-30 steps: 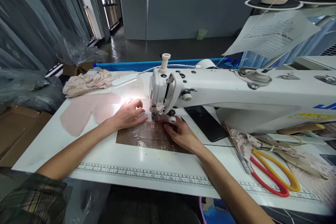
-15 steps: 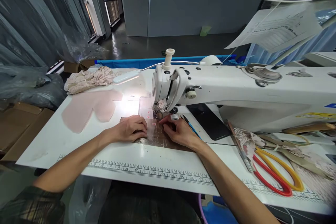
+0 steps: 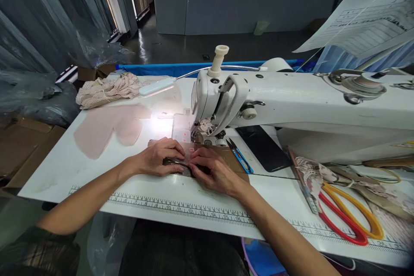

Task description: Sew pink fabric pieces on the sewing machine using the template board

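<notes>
Clear film (image 3: 180, 134) lies on the bench (image 3: 48, 172) by the sewing machine (image 3: 291, 103), its near part now pinched by left hand (image 3: 163, 155) and right hand (image 3: 215, 168), newly drawn together, suggesting fingertip adjusting.

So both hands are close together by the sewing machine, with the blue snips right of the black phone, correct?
Not quite: the head view shows the blue snips left of the black phone. The left hand and right hand are close together.
</notes>
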Action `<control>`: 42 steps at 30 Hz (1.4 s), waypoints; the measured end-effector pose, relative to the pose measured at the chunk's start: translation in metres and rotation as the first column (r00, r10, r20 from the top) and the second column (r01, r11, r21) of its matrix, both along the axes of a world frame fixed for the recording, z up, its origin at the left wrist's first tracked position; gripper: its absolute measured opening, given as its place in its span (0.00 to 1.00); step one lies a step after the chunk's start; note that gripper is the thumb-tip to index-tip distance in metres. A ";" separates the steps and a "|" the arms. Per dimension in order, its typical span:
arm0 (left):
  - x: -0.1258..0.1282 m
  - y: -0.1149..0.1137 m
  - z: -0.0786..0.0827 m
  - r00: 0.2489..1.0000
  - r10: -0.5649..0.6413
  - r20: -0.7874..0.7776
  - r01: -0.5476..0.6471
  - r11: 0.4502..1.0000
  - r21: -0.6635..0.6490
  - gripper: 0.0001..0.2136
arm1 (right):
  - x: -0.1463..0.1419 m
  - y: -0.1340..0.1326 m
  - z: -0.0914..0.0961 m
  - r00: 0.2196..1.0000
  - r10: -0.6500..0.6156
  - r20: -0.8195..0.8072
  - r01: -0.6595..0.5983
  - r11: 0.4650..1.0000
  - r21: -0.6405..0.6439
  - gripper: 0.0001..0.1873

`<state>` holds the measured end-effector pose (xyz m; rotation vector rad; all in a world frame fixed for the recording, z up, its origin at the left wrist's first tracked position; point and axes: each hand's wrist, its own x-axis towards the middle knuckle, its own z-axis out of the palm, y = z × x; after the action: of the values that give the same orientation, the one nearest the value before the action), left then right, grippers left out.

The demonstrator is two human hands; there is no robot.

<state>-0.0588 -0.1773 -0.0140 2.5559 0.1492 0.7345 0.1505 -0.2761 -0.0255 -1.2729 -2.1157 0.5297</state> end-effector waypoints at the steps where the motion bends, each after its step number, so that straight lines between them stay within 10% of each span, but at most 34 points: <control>1: 0.000 0.000 -0.001 1.000 0.002 0.002 -0.002 1.000 0.008 0.08 | 0.000 0.000 0.000 1.000 0.001 -0.004 -0.001 1.000 0.003 0.12; 9: 0.000 0.003 -0.007 1.000 0.009 0.000 -0.009 0.999 -0.045 0.06 | 0.003 0.002 0.006 0.994 0.011 -0.110 -0.013 1.000 -0.015 0.11; 16: -0.001 0.004 -0.009 0.995 0.100 -0.013 -0.100 0.956 -0.275 0.08 | 0.022 0.010 0.003 0.936 -0.326 -0.130 0.324 0.945 -0.039 0.12; 22: -0.002 0.005 -0.003 0.998 0.049 -0.030 -0.056 0.942 -0.330 0.06 | 0.023 0.011 0.001 0.938 -0.342 -0.052 0.343 0.939 0.003 0.13; 33: 0.007 -0.005 -0.003 1.000 0.005 -0.018 0.001 0.942 0.335 0.07 | 0.021 0.009 -0.017 0.942 -0.241 0.232 0.214 0.967 0.137 0.21; 42: 0.005 -0.002 -0.003 0.998 -0.004 -0.067 0.035 0.887 0.460 0.07 | 0.022 0.010 -0.017 0.953 -0.211 0.216 0.191 0.975 0.112 0.21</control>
<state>-0.0543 -0.1798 -0.0166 3.0305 -0.0392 0.7511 0.1720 -0.2664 -0.0428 -1.5375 -2.1313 0.2064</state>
